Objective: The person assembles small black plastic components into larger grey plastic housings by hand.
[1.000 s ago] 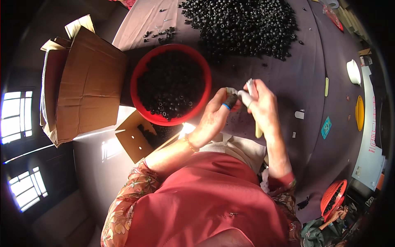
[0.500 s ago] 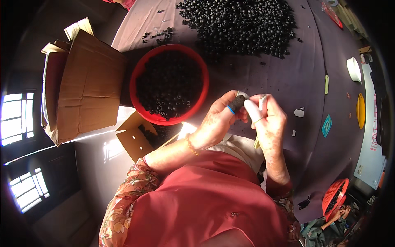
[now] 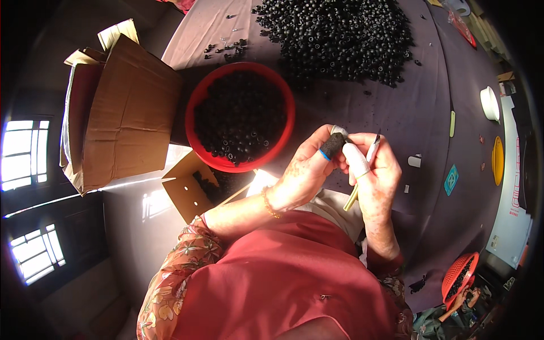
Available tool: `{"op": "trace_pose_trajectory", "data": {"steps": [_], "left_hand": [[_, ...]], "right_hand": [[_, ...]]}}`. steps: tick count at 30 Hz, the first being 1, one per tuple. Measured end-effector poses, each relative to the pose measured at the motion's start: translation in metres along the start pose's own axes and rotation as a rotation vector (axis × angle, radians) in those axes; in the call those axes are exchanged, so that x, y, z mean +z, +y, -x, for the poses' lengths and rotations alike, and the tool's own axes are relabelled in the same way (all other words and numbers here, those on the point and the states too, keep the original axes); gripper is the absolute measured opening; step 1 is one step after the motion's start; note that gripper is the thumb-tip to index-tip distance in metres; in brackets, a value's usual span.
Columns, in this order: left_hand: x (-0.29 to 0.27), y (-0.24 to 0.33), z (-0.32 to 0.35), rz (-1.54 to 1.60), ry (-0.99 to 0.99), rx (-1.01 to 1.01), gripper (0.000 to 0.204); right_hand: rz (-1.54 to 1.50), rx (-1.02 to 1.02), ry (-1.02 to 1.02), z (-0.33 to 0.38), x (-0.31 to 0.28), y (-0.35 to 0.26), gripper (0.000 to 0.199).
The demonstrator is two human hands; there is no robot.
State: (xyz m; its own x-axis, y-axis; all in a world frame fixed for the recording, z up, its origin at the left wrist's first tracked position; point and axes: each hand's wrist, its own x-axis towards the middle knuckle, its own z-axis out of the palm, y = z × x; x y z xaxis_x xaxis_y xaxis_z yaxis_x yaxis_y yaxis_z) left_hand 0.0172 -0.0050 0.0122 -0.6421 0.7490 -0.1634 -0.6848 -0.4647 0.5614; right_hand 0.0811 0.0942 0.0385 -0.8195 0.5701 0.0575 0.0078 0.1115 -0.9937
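My left hand [image 3: 306, 164] is closed in a pinch in front of my chest, its thumb covered by a black sleeve with a blue band [image 3: 324, 154]. Whatever sits between its fingertips is too small and hidden to make out. Against it works my right hand [image 3: 377, 173], with white wrapping on its thumb [image 3: 355, 158]. Its fingers close round a slim knife with a yellow-green handle [image 3: 351, 199], whose narrow pointed end shows above the fingers. Beyond my left hand stands a red basin [image 3: 290, 116] of small black ring-like parts.
A big heap of black parts [image 3: 345, 39] covers the far table. Left are a tall cardboard carton [image 3: 133, 113] and a small open box [image 3: 181, 190]. A white bowl [image 3: 489, 103] and yellow dish [image 3: 497, 161] lie right. Another person's hands [image 3: 462, 300] are by a red basket [image 3: 458, 277].
The view has shifted slightly, so the surroundings sit a little further right. My right hand has turned, and more of the knife's handle and its pointed end now show.
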Motion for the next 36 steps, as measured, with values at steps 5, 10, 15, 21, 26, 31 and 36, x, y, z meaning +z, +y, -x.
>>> {"op": "trace_pose_trajectory", "data": {"steps": [5,10,15,21,26,31,36], "left_hand": [[0.001,0.003,0.003,-0.134,-0.002,0.001,0.018],[0.000,0.007,0.001,0.035,-0.044,-0.085,0.019],[-0.003,0.008,-0.002,0.035,-0.049,-0.048,0.024],[-0.003,0.008,-0.002,0.097,-0.139,-0.067,0.024],[0.005,0.010,0.002,0.037,0.028,-0.109,0.024],[0.000,0.009,0.004,-0.008,-0.015,-0.049,0.025],[0.000,0.008,0.005,-0.046,-0.037,-0.018,0.025]], "right_hand": [[-0.023,0.024,0.034,0.005,0.004,0.001,0.012],[-0.037,-0.029,-0.065,0.002,0.001,-0.001,0.020],[0.034,-0.136,-0.101,-0.005,-0.005,-0.015,0.016],[0.339,-0.203,-0.071,-0.003,-0.009,-0.013,0.012],[0.714,-0.436,-0.031,-0.003,-0.005,-0.009,0.027],[0.792,-0.550,0.017,-0.007,-0.004,-0.009,0.032],[0.833,-0.593,0.028,-0.008,-0.003,-0.009,0.033]]}}
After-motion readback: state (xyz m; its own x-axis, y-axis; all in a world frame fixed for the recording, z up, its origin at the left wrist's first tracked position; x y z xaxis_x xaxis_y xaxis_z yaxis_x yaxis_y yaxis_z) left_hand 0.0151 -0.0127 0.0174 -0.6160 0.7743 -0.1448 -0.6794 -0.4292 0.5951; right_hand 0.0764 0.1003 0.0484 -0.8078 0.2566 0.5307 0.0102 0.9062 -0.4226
